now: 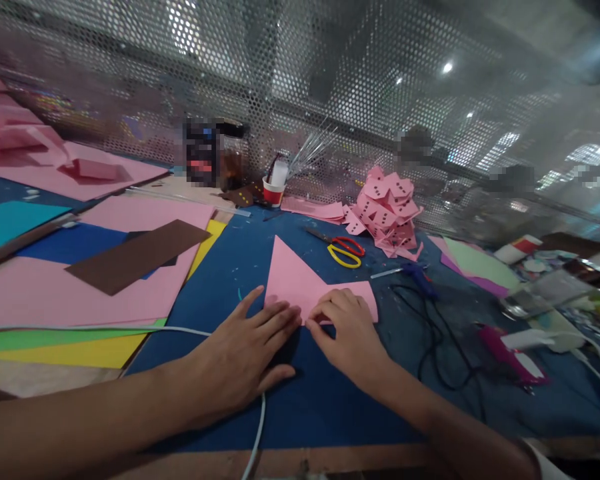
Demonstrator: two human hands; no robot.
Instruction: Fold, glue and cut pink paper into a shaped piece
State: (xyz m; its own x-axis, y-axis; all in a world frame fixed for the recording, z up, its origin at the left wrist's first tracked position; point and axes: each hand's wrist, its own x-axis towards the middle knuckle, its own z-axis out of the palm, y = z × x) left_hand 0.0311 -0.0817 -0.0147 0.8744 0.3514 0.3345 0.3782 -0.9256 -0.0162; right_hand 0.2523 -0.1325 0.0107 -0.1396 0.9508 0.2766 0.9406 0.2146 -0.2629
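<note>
A folded sheet of pink paper (295,283) lies on the blue work surface (345,413), one pointed corner rising at the left and a curved flap at the right. My left hand (245,350) rests over its lower left edge, fingers stretched out and thumb apart. On the lower right edge is my right hand (347,327), its thumb and fingers bent together in a pinch on the paper. Scissors (345,252) with one red and one yellow handle lie beyond the paper. Behind them stands a folded pink paper model (387,207) with black dots.
Coloured sheets, with a brown strip (140,257) on top, cover the left side. A blue glue gun (420,277) and its black cord lie at right, near a magenta item (513,353). A red-and-white cup (273,190) stands before the perforated metal screen (290,67). A white cable (180,329) runs under my left arm.
</note>
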